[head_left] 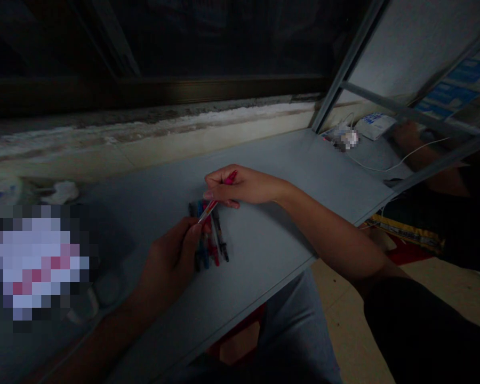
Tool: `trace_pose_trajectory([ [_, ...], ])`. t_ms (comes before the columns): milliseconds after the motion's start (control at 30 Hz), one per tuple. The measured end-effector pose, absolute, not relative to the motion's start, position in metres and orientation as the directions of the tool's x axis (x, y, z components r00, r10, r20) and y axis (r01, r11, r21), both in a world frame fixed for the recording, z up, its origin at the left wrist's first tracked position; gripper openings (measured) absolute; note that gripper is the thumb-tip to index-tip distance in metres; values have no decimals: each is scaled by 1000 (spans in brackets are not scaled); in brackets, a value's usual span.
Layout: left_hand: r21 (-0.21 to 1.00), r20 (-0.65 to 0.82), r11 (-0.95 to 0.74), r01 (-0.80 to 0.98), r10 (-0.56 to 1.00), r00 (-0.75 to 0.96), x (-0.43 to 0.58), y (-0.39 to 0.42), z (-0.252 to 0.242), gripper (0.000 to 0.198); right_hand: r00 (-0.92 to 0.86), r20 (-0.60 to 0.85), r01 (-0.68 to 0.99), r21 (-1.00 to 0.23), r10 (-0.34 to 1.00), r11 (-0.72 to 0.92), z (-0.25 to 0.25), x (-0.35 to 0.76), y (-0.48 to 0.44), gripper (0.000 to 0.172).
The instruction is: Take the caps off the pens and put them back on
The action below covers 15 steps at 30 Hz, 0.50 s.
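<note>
Held between both hands is a slim pen [210, 209] with a clear barrel and a pink-red end, tilted up to the right. My left hand [176, 248] pinches its lower end between thumb and fingers. Around the upper part, the fingers of my right hand [240, 186] are closed, and the pink end sticks out past the thumb. Beneath the hands, several pens [216, 240] lie side by side on the grey tabletop [260, 240], with black, blue and red parts. My left hand and the held pen partly cover them.
A blurred-out white and red item [44, 261] lies at the left, near a crumpled white tissue [61, 192]. Metal frame posts [346, 80] rise at the right. Beyond them are a white packet [374, 125], a white cable [402, 160] and another person's arm [436, 160].
</note>
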State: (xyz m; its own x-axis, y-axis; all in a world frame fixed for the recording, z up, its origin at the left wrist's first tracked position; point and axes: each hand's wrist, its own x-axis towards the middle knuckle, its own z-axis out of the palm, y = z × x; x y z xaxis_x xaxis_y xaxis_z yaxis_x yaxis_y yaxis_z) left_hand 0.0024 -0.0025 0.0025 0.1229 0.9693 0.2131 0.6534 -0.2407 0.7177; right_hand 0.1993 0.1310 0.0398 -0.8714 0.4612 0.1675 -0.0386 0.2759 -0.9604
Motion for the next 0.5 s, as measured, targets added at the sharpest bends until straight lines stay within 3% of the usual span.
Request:
trace_pose_trajectory([
  [133, 733, 199, -212, 646, 975, 94, 4, -4, 5, 36, -880, 173, -32, -951, 443, 307, 45, 209, 141, 40],
  [233, 745, 189, -182, 642, 980, 58, 5, -4, 6, 37, -855, 82, 91, -948, 513, 304, 50, 213, 143, 44],
  [400, 766, 181, -140, 628, 984, -1, 5, -1, 5, 35, -769, -128, 311, -931, 626, 192, 52, 213, 143, 82],
  [500, 782, 186, -116, 613, 981, -52, 5, 2, 3, 34, -728, -241, 407, -905, 642, 121, 50, 213, 144, 89],
])
